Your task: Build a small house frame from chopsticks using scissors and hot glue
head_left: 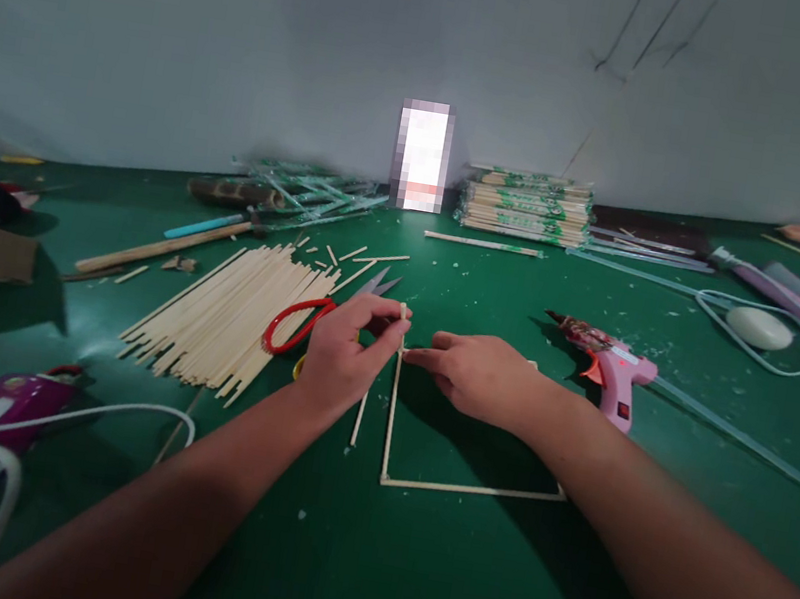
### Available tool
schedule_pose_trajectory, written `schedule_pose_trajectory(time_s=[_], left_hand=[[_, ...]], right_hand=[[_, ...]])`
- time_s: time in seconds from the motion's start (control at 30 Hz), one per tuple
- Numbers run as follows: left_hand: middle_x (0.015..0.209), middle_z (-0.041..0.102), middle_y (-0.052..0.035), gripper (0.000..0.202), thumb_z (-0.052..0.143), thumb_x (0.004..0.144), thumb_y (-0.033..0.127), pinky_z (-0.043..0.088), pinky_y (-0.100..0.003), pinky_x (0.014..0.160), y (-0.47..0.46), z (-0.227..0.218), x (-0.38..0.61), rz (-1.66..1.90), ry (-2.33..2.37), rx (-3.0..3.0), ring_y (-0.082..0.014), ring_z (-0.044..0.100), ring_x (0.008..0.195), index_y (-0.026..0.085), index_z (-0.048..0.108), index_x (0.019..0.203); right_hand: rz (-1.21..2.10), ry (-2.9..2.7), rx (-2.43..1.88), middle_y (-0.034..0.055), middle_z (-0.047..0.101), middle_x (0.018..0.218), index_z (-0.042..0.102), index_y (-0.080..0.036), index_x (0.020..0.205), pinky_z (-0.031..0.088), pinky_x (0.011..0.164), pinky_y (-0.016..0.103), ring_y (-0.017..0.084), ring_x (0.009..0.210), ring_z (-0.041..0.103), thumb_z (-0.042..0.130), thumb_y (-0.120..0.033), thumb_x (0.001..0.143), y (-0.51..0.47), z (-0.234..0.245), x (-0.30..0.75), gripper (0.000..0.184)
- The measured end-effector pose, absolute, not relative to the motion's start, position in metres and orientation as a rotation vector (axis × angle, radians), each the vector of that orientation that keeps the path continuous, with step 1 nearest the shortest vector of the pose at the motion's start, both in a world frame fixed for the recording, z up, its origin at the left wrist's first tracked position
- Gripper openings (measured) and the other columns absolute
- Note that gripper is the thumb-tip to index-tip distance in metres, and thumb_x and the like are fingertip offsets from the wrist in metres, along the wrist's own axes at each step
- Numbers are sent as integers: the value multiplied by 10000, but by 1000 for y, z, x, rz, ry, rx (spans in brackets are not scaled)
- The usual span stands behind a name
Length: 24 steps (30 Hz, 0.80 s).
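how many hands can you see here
2. The left hand pinches a small stick; the right hand sits opposite, a finger by the far end of the stick frame. No other hands show.

We see a grey wall (148, 17) behind a green tabletop (295, 577), with a few thin dark lines (660, 27) high on the wall's right. We notice dim light, darkest near us.

Frame (476, 491) partly behind right forearm (638, 520)
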<state>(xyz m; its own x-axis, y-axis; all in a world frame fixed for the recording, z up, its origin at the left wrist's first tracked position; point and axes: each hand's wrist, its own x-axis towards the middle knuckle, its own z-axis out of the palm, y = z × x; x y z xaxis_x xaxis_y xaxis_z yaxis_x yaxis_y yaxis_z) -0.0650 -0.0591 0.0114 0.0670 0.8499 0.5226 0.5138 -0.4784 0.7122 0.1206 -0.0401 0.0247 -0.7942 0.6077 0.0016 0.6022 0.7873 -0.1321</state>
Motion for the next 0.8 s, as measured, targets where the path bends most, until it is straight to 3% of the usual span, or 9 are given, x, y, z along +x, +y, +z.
schedule_pose_trajectory(time_s=[0.3,0.47,0.63,0.8], left_hand=[[895,676,-19,80,591,829,216,540,-249,680,-59,12,-65,1358,1378,2022,-104,632,699,188,628,894],[902,674,-24,86,579,836,216,540,-252,681,-59,12,-65,1351,1371,2026,-106,627,698,193,627,903],[895,681,-29,87,586,826,207,535,-247,678,-59,13,-65,1355,1400,2064,-115,628,728,185,630,898],[905,682,-34,98,593,813,187,534,-248,699,-59,12,-65,1334,1401,2088,-119,634,755,180,631,903]], right_hand=[[244,-2881,-973,17,639,911,552,-281,1187,269,501,257,145,677,600,422,-146,844,-38,20,118,391],[339,-2843,-1017,30,652,977,568,-234,1087,317,539,250,145,737,615,421,-124,845,-39,20,119,304],[400,-2770,-1080,35,665,960,579,-193,983,331,568,255,157,771,611,461,-221,857,-41,19,120,175],[383,-2750,-1104,34,673,959,587,-185,1002,324,570,262,162,769,609,475,-257,853,-42,21,118,199]])
